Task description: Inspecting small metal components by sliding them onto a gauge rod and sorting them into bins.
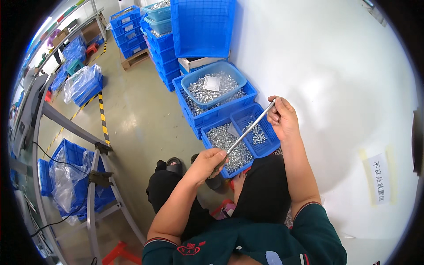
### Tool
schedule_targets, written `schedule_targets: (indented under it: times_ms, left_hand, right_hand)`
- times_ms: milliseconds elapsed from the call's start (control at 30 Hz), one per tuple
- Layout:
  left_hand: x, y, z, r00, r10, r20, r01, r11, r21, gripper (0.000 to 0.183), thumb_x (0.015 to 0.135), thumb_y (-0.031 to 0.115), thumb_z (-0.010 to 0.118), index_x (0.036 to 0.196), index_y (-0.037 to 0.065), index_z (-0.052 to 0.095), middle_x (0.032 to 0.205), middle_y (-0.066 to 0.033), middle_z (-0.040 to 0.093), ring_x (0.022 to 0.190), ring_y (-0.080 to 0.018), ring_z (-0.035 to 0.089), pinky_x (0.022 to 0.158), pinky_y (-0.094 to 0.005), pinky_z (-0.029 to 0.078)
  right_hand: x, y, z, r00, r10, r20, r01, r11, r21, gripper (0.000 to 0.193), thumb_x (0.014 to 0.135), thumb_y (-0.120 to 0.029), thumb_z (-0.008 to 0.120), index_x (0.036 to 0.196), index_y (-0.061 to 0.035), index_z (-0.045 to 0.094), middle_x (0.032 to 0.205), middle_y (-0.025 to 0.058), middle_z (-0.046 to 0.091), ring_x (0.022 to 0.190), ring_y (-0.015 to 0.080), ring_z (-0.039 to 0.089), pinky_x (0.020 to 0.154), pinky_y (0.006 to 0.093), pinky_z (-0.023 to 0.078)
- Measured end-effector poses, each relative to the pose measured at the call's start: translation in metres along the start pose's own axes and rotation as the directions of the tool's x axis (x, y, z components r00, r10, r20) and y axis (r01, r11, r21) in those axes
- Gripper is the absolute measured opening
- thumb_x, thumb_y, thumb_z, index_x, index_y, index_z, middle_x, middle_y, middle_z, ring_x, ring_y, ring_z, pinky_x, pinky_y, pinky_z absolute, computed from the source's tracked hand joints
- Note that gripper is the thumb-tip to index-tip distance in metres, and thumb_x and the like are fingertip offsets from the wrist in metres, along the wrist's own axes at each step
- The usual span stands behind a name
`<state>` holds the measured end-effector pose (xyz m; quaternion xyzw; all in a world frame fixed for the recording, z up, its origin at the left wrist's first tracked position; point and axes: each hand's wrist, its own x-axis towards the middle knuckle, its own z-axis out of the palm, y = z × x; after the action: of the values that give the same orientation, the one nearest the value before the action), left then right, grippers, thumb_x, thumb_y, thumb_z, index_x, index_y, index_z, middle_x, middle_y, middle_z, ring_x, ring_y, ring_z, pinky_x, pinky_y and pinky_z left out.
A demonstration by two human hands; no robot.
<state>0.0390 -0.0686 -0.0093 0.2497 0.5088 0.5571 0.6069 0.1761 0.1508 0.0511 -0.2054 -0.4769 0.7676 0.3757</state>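
Far left of both hands: grey metal frame (70,123), with a dark cable (70,164) running past it. Blue crates (75,152) low to the left of the left hand, clear plastic film (60,183) draped over. Striped tape (103,119), black and yellow, on the floor (132,117) left of the hands. Up and left, well apart from the hands: stacked blue bins (129,37) on a wooden pallet (134,60).

Left hand (205,165): fingers curled, gripping the lower end of the rod. Below it, a dark sandal (175,166) on a foot.

Rod (251,128): thin, silvery, straight, held between the two hands, slanting up from left hand to right hand. Under it, a blue bin (205,134) full of small metal parts (223,137); a smaller blue tray (271,142) with fewer such parts sits in its right side, just below the right hand. Beyond the hands, a light-blue basket (239,76) heaped with metal parts, white slip on top; behind that, a large blue crate (203,26) tipped up on its side.

Right hand (282,118): higher than the left, thumb and fingers pinching the rod's upper end. White wall (344,101) right of it; paper sign (378,179) taped there, low and well right of both hands.
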Motion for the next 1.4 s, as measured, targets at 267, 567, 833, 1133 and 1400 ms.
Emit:
schedule_targets:
  times_ms: [267, 567, 833, 1133, 1400]
  left_hand:
    - [0.006, -0.005, -0.001, 0.978, 0.106, -0.18, -0.073, 0.981, 0.182, 0.027, 0.091, 0.027, 0.05, 0.079, 0.003, 0.056, 0.058, 0.0015, 0.045, 0.046, -0.0053, 0.038, 0.042, -0.0204, 0.028]
    - [0.009, -0.001, -0.004, 0.994, 0.046, -0.098, -0.054, 0.996, -0.076, 0.026, 0.091, 0.028, 0.049, 0.078, 0.007, 0.056, 0.057, 0.0015, 0.047, 0.042, -0.0047, 0.036, 0.039, -0.0193, 0.026]
    - [0.008, 0.009, 0.001, 0.993, 0.046, -0.112, -0.063, 0.986, -0.151, 0.031, 0.091, 0.032, 0.049, 0.075, 0.006, 0.053, 0.056, -0.0011, 0.046, 0.041, -0.0075, 0.037, 0.038, -0.021, 0.028]
    - [0.015, 0.016, 0.001, 0.988, 0.06, -0.144, -0.093, 0.967, -0.235, 0.032, 0.09, 0.036, 0.049, 0.076, 0.007, 0.052, 0.056, -0.0011, 0.046, 0.039, -0.0078, 0.035, 0.036, -0.0212, 0.026]
    - [0.019, 0.019, -0.003, 0.987, 0.082, -0.137, -0.115, 0.96, -0.254, 0.032, 0.09, 0.037, 0.048, 0.076, 0.008, 0.051, 0.056, -0.001, 0.045, 0.039, -0.0081, 0.035, 0.036, -0.0215, 0.026]
  right_hand:
    - [0.004, 0.008, 0.009, 0.997, 0.066, -0.029, -0.068, 0.995, -0.067, 0.02, 0.087, -0.021, 0.058, 0.089, -0.001, 0.056, 0.061, -0.0026, 0.042, 0.046, 0.0036, 0.033, 0.04, 0.0182, 0.025]
    - [0.0, 0.021, 0.027, 0.978, 0.177, 0.115, -0.162, 0.979, -0.127, 0.02, 0.088, -0.021, 0.057, 0.093, -0.0014, 0.059, 0.058, -0.0041, 0.041, 0.046, 0.0025, 0.033, 0.041, 0.0169, 0.025]
    - [-0.027, 0.044, 0.056, 0.916, 0.372, 0.149, -0.273, 0.851, -0.448, 0.018, 0.085, -0.018, 0.06, 0.091, -0.0018, 0.063, 0.059, -0.0047, 0.046, 0.048, 0.0017, 0.037, 0.043, 0.0164, 0.027]
    - [-0.029, 0.052, 0.065, 0.832, 0.503, 0.234, -0.361, 0.811, -0.46, 0.021, 0.088, -0.02, 0.056, 0.096, -0.0021, 0.062, 0.061, -0.0042, 0.048, 0.048, 0.0013, 0.036, 0.042, 0.0173, 0.026]
    - [-0.03, 0.054, 0.066, 0.842, 0.453, 0.293, -0.281, 0.832, -0.478, 0.021, 0.086, -0.018, 0.058, 0.1, -0.0028, 0.061, 0.069, -0.0009, 0.055, 0.05, 0.0015, 0.039, 0.043, 0.0169, 0.028]
